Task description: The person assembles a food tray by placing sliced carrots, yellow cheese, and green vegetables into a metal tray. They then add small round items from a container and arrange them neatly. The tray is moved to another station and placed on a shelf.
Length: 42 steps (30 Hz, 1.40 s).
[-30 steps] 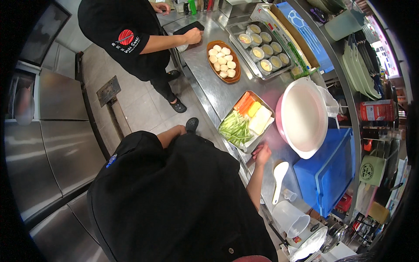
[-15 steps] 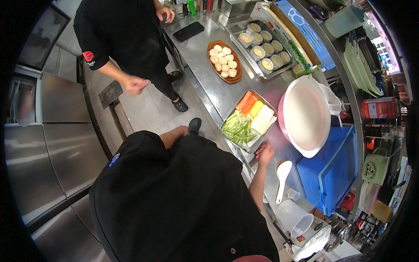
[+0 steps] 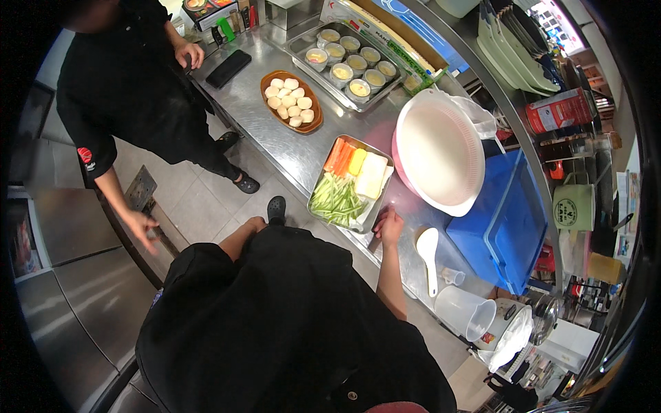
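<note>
Since the earlier frame, the counter has slid leftward in the view, and the co-worker's outstretched hand [image 3: 141, 230] has swung lower and wider; the right hand [image 3: 390, 226] keeps its place beside the tray [image 3: 381, 198]. Nearest, the left hand [image 3: 253, 226] is down at the wearer's front, partly hidden by the black clothing (whether it grips anything, I cannot tell); the right has its fingers loosely bent by the tray's near right corner, with no object plainly in its grasp; how far the fingers are open, and whether they touch the rim, cannot be made out.

The tray stands on the steel counter [image 3: 351, 127], close to its front edge; I judge it best steadied along the rim, never nudged from one corner; the orange sticks [image 3: 339, 157], yellow block [image 3: 357, 162], pale slab [image 3: 372, 175] and green strips [image 3: 336, 199] lie in neat groups, and handling one group at a time should keep them so. The white paddle [image 3: 427, 242] lies to the right; the forearm does well to pass clear of it. Further off stand the pink-and-white bowl [image 3: 475, 184] and blue tub [image 3: 475, 241]; then the brown oval dish [image 3: 315, 125]; farther, the phone [image 3: 228, 69].
</note>
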{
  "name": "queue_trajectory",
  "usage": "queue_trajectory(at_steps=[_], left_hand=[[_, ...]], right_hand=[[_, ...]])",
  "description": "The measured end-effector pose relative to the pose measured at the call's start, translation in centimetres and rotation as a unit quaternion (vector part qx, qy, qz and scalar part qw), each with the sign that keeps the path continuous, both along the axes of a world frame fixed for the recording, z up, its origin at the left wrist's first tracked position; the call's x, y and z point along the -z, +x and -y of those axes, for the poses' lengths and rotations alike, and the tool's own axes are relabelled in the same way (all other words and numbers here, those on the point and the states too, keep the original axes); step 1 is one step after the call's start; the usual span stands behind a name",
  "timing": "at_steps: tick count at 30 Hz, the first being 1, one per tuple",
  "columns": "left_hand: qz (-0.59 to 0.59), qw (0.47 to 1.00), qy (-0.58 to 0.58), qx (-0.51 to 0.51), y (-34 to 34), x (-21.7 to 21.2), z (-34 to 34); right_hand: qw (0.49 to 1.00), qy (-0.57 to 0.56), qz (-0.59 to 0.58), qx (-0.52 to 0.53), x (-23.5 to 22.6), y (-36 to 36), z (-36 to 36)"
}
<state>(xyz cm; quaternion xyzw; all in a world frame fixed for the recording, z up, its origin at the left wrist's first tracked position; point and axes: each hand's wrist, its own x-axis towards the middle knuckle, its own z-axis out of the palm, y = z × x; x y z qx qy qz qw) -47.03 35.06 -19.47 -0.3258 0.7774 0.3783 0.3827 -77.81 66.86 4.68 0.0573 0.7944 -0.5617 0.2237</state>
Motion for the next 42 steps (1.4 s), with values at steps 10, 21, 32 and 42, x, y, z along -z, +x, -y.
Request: queue_trajectory(at_steps=[10, 21, 32, 42], left_hand=[[0.027, 0.999, -0.004, -0.026, -0.9, -2.7, -0.6], [0.017, 1.0, 0.002, -0.018, -0.8, -2.0, -0.4], [0.021, 0.997, -0.008, -0.069, -0.7, -4.7, -0.4], [-0.001, 0.999, -0.016, -0.052, -0.6, -4.1, -0.3]], right_hand=[[1.0, 0.014, -0.003, -0.001, -0.4, 0.0, 0.1], [1.0, 0.016, 0.003, -0.005, 0.2, -0.2, -0.1], [1.0, 0.013, 0.005, -0.012, -0.1, -0.1, -0.1], [1.0, 0.016, 0.006, -0.01, 0.0, -0.1, -0.2]])
